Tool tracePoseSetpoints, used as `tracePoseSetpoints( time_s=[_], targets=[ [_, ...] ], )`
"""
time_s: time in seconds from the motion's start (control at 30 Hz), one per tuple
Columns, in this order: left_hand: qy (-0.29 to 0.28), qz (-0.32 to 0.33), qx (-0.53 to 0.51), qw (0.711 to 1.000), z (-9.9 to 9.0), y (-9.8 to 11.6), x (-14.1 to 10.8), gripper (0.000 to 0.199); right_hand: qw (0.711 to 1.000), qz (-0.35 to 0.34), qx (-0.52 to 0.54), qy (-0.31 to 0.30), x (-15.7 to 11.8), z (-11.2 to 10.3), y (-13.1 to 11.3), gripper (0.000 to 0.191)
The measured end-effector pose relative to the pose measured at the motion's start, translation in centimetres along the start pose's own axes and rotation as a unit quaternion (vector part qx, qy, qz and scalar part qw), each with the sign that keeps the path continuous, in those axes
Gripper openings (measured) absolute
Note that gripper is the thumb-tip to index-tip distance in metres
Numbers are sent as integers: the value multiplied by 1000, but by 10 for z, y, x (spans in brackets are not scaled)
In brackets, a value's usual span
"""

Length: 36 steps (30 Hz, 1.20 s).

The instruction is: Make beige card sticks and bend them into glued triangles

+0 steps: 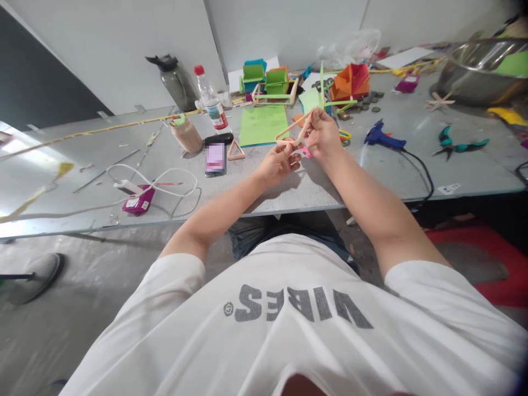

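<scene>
Between my two hands is a triangle frame of wooden craft sticks, raised just over the table. My left hand pinches its lower corner. My right hand grips the upper right corner, fingers closed on the sticks. A small pink piece shows just below the fingers; whether a hand touches it I cannot tell. Behind the frame lies a green sheet. A smaller stick triangle rests on the table left of my left hand, beside a phone.
A blue glue gun and teal pliers lie to the right, near a metal bowl. Coloured paper models stand at the back. A plastic bottle, dark flask and wooden cup stand left; a white cable loops nearby.
</scene>
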<state>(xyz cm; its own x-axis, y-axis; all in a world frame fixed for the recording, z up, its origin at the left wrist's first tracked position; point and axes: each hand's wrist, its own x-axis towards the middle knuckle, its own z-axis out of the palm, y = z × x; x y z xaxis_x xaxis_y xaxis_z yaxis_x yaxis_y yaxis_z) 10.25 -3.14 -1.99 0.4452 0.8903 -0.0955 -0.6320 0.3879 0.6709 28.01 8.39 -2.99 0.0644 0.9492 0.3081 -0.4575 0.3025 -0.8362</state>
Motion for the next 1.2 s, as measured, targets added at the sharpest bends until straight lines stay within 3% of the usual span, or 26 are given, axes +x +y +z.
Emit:
tracePoseSetpoints(
  time_s=[0.1,0.2,0.47,0.6,0.73,0.9,1.1,1.2],
  targets=[
    [29,24,-33,999,2,3,2,21,999,6,21,25,2,-2,-2,97],
    [54,33,-69,996,5,5,3,23,1000,6,15,1,2,-3,-2,96],
    [32,-43,-45,998,13,-2,-4,32,995,-44,-54,-72,10,-8,10,89],
    [35,-53,-16,998,12,-6,-5,31,997,-53,-50,-30,9,-8,11,85],
    [52,-22,-14,998,8,-4,0,30,997,-56,-53,-29,8,-14,5,80],
    [104,29,-71,992,2,12,8,55,996,-67,-65,-2,3,-11,0,78],
    [105,27,-118,987,8,16,5,58,993,-83,-86,20,-5,1,1,80],
    [96,51,-133,985,10,15,5,60,989,-113,-100,-8,-5,2,6,77]
  ],
)
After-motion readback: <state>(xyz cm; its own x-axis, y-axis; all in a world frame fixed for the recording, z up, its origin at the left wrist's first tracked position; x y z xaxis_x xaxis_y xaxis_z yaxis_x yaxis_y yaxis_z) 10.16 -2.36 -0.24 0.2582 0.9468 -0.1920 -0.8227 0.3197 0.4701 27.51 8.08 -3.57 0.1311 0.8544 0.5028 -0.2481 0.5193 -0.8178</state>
